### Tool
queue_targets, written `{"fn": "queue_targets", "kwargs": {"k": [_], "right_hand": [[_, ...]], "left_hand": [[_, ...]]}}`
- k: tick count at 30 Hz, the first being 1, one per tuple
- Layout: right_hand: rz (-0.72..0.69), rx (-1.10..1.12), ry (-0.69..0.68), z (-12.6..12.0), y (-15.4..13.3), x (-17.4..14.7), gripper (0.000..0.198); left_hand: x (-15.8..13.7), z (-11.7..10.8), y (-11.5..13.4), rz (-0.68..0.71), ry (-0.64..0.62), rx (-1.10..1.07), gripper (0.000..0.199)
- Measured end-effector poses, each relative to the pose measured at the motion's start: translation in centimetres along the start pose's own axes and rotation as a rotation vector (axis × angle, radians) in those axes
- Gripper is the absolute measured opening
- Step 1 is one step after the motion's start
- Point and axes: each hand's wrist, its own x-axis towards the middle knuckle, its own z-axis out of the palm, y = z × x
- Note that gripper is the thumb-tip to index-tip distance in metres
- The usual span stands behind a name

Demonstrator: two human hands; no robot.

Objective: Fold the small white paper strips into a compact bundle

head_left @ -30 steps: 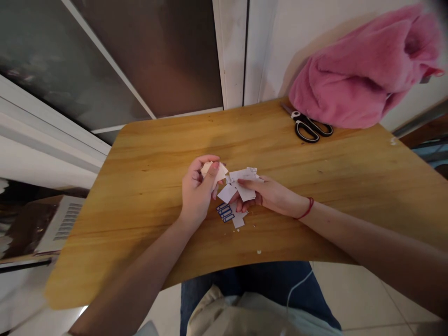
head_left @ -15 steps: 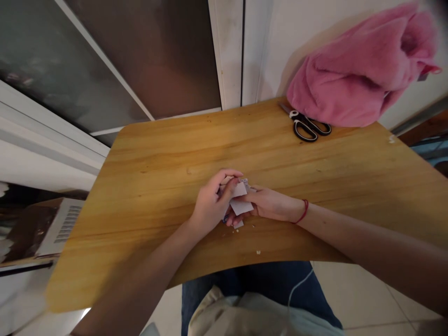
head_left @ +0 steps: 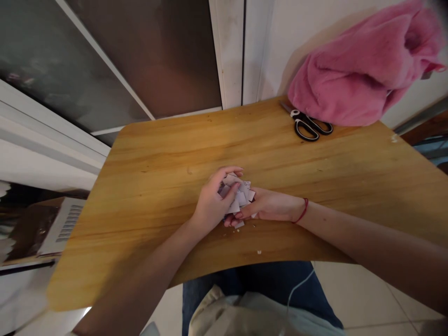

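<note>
A loose heap of small cut paper pieces (head_left: 241,198), mostly white with some print, lies gathered between my two hands low over the table. My left hand (head_left: 215,193) curls round the heap from the left, its thumb pressed on top of the pieces. From the right, my right hand (head_left: 264,204) cups the same pieces, its thumb over the near side and its fingers underneath. A red string circles the right wrist. One paper piece sticks out below the fingers, near the tabletop. What lies under the heap is hidden.
Black-handled scissors (head_left: 308,126) lie at the back right of the wooden table (head_left: 157,163), against a pink plush bundle (head_left: 350,79). Tiny scraps (head_left: 259,252) dot the near edge. A white wall and dark-panelled doors (head_left: 147,56) stand behind the table.
My right thumb has slid down toward the near side, and more of the paper pieces now show, spread out between my hands. The left hand stays almost in place.
</note>
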Motion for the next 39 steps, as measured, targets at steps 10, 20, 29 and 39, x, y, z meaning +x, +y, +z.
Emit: {"fn": "queue_targets", "kwargs": {"k": [10, 20, 29, 39], "right_hand": [[-0.043, 0.028, 0.049, 0.67, -0.67, 0.02, 0.030], [-0.112, -0.052, 0.168, 0.22, 0.05, 0.50, 0.017], [-0.160, -0.071, 0.251, 0.10, -0.27, 0.49, 0.018], [-0.232, -0.178, 0.335, 0.14, -0.59, 0.48, 0.029]], "left_hand": [[0.20, -0.11, -0.23, -0.116, -0.020, -0.251, 0.024], [0.28, -0.06, 0.25, -0.183, 0.021, -0.371, 0.017], [0.66, -0.51, -0.34, -0.235, 0.093, -0.340, 0.016], [0.72, -0.11, -0.48, -0.300, -0.024, -0.448, 0.030]]}}
